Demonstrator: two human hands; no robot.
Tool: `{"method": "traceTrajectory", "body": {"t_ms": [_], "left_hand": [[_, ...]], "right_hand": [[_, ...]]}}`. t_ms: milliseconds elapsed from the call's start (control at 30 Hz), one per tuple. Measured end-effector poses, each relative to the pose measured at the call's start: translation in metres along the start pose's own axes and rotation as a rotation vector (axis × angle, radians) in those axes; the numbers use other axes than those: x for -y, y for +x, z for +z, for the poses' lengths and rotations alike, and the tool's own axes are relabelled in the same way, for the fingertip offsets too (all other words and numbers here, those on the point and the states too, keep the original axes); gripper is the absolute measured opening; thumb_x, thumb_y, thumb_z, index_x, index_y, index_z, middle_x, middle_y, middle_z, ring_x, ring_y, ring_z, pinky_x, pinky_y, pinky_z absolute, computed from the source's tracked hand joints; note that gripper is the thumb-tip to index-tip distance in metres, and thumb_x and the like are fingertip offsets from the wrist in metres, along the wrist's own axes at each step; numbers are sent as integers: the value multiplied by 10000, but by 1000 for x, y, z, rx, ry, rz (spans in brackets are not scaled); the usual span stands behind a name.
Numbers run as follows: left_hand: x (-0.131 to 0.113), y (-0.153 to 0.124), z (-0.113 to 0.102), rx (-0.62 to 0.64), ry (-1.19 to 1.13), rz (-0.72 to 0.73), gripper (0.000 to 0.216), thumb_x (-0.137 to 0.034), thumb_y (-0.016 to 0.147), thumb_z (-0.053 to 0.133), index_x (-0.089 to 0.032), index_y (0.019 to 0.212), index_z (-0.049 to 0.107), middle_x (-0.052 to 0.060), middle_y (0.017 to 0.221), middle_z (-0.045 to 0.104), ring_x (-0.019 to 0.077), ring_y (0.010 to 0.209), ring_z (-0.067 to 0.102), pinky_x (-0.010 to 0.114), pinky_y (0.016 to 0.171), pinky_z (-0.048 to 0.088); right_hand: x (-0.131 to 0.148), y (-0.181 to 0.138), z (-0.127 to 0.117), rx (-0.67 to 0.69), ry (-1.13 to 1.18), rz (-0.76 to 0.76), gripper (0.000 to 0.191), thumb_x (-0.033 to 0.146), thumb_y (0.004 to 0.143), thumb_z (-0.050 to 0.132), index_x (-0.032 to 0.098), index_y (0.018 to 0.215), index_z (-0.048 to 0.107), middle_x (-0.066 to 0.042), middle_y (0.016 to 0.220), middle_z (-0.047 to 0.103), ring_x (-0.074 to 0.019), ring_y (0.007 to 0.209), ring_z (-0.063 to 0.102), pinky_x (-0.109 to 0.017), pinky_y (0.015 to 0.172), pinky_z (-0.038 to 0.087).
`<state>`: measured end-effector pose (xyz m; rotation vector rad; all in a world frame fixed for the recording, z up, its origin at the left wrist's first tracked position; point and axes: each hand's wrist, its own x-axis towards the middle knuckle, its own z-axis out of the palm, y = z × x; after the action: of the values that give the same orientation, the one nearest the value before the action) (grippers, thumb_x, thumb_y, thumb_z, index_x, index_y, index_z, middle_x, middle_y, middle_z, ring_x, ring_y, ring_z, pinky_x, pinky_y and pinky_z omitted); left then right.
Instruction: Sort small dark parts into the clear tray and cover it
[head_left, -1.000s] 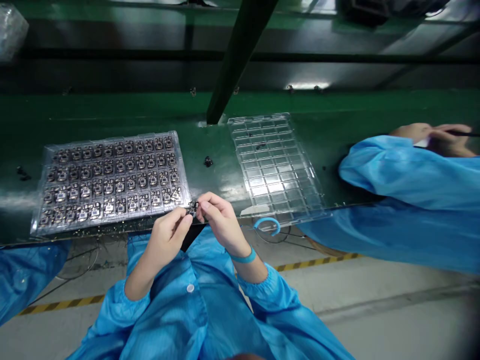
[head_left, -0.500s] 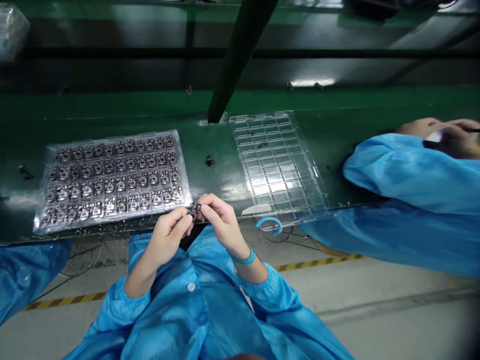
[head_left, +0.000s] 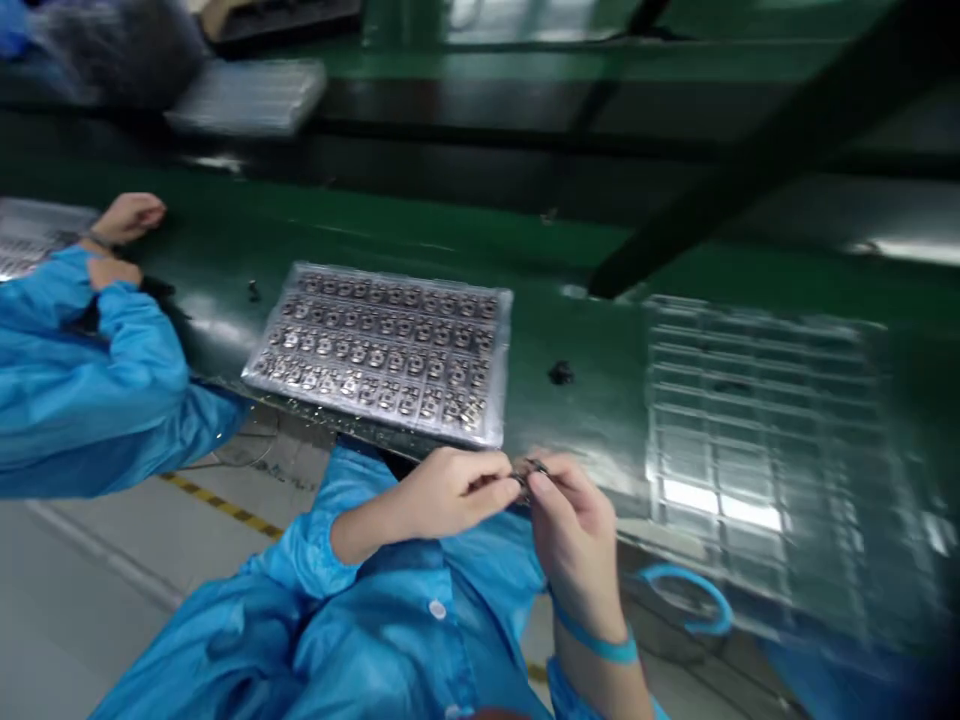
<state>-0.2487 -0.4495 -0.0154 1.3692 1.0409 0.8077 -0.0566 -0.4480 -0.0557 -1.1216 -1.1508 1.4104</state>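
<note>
My left hand [head_left: 442, 492] and my right hand [head_left: 571, 520] meet at the near edge of the green bench, both pinched on one small dark electronic part [head_left: 529, 471] held between the fingertips. A clear tray [head_left: 491, 375] filled with several rows of the same small parts lies just beyond my left hand. To the right lies a clear tray [head_left: 757, 430] whose compartments look bare, blurred by motion. My right wrist carries a blue band [head_left: 596, 641].
One loose dark part [head_left: 561, 373] rests on the green bench [head_left: 247, 250] between the trays. A co-worker in a blue sleeve [head_left: 82, 370] works at the left, hands [head_left: 124, 225] on the bench. A dark slanted post [head_left: 757, 150] rises at the right. A blue coiled cord [head_left: 694, 590] hangs below.
The view has swung left: the trays sit further right in the picture, the co-worker on the right is gone and another shows at the left. Both hands still pinch the part.
</note>
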Motion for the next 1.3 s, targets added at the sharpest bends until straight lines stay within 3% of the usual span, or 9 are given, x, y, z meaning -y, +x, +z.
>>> {"method": "traceTrajectory", "body": {"t_ms": [200, 400, 467, 533, 633, 733, 867, 1000, 1300], "left_hand": [[8, -3, -2, 12, 53, -10, 211, -363, 1089, 707, -205, 951, 693, -42, 746, 589, 130, 679, 533, 248, 636, 386], [-6, -14, -19, 84, 161, -42, 237, -337, 1084, 740, -200, 899, 682, -40, 752, 621, 125, 704, 560, 255, 679, 395], [-19, -23, -41, 113, 75, -60, 293, -397, 1078, 740, -199, 873, 670, -36, 729, 608, 125, 682, 547, 258, 669, 409], [-34, -32, -78, 60, -48, -94, 374, -485, 1052, 752, -203, 836, 640, -29, 708, 601, 123, 649, 540, 254, 638, 431], [-52, -35, -157, -260, -51, -146, 312, -433, 985, 767, -216, 832, 604, -40, 673, 561, 98, 561, 486, 226, 536, 369], [-54, -22, -242, -605, 71, -176, 225, -355, 962, 698, -214, 833, 579, -29, 664, 524, 83, 523, 455, 207, 489, 281], [-33, 3, -321, -625, 257, -442, 266, -445, 931, 673, -230, 835, 549, -20, 621, 455, 103, 493, 372, 251, 488, 205], [-12, 18, -348, -552, 381, -556, 287, -491, 864, 723, -224, 858, 619, -16, 602, 453, 125, 491, 363, 291, 540, 231], [-3, 40, -365, -422, 628, -685, 384, -564, 889, 719, -190, 965, 752, 12, 623, 495, 178, 545, 488, 337, 634, 356]], "right_hand": [[-1, 4, -2, 8, 21, -74, 274, 431, 1002, 870, 249, 832, 759, -31, 800, 695, -212, 759, 651, -322, 690, 511], [0, 7, 5, 128, 77, -47, 292, 484, 993, 874, 223, 891, 794, -49, 864, 739, -215, 783, 682, -320, 694, 532], [0, 6, 5, 185, 125, -36, 391, 613, 998, 845, 224, 1033, 842, -64, 901, 766, -220, 773, 688, -320, 661, 526], [1, 4, 2, 233, 173, -21, 506, 709, 1005, 798, 228, 1155, 854, -77, 921, 792, -219, 747, 691, -316, 626, 521], [2, -1, -8, 234, 225, 8, 501, 716, 1018, 783, 240, 1155, 859, -81, 914, 811, -221, 763, 716, -302, 617, 538], [-2, -6, -19, 188, 239, 50, 450, 674, 1015, 813, 229, 1053, 865, -71, 860, 788, -213, 758, 710, -286, 597, 531], [-13, -11, -28, 124, 173, 114, 341, 545, 1001, 875, 215, 922, 838, -68, 875, 778, -190, 742, 684, -280, 604, 516], [-23, -16, -34, 107, 135, 157, 353, 552, 995, 881, 220, 896, 814, -62, 874, 764, -188, 738, 665, -292, 618, 513], [-31, -28, -45, 107, 79, 241, 422, 625, 994, 871, 227, 871, 807, -54, 870, 752, -195, 740, 646, -313, 653, 515]]}}
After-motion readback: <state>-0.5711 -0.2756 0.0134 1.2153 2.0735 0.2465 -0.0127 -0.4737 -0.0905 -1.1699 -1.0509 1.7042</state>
